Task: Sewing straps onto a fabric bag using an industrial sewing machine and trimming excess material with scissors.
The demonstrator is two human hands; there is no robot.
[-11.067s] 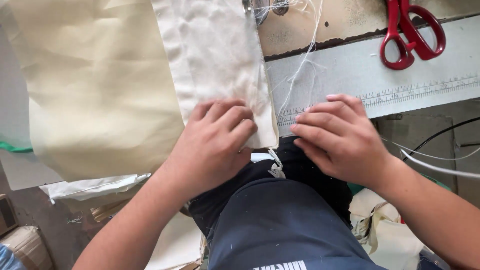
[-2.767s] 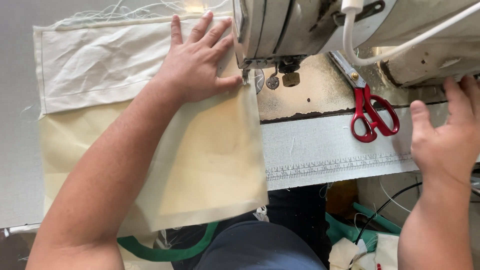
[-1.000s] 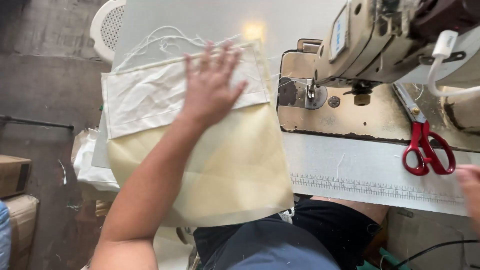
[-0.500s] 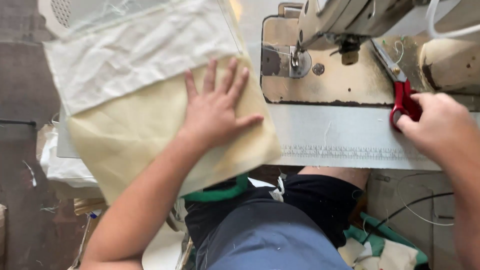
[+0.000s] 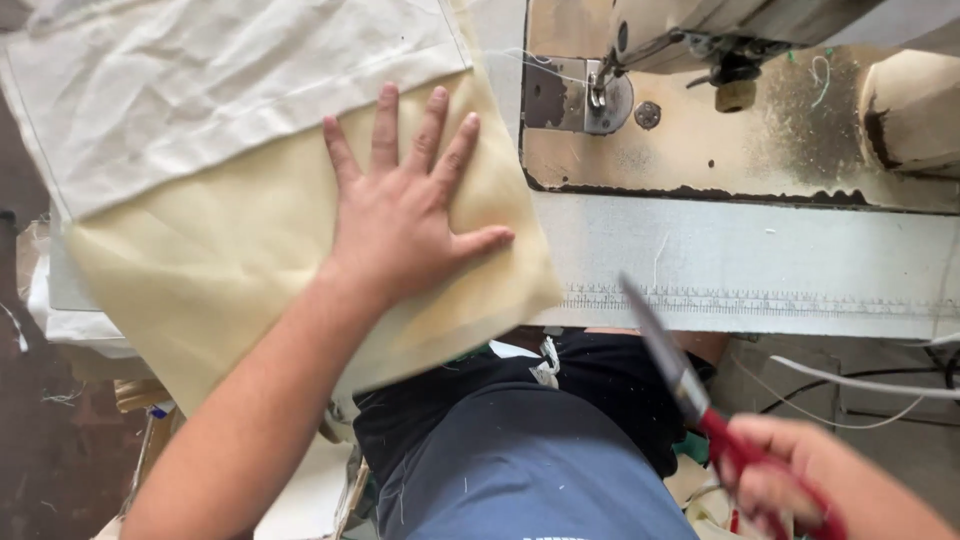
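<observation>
A worker is pressing cloth flat at a sewing machine while gripping scissors.

The 5 fingers of the left hand (image 5: 405,215) are spreading wide and lying flat on the yellow cloth (image 5: 250,260), which is resting on the table (image 5: 760,270) just left of the machine (image 5: 740,90), its near corner hanging past the table edge. A white cloth (image 5: 200,90) is lying across the yellow cloth's far end, just beyond the fingertips. The right hand (image 5: 800,480), low at the near right and clear of the table, is curling tightly around the red handles of the scissors (image 5: 690,385), whose blurred blades are pointing up toward the table's ruler strip (image 5: 800,305). The person's dark lap is showing between both arms.
</observation>
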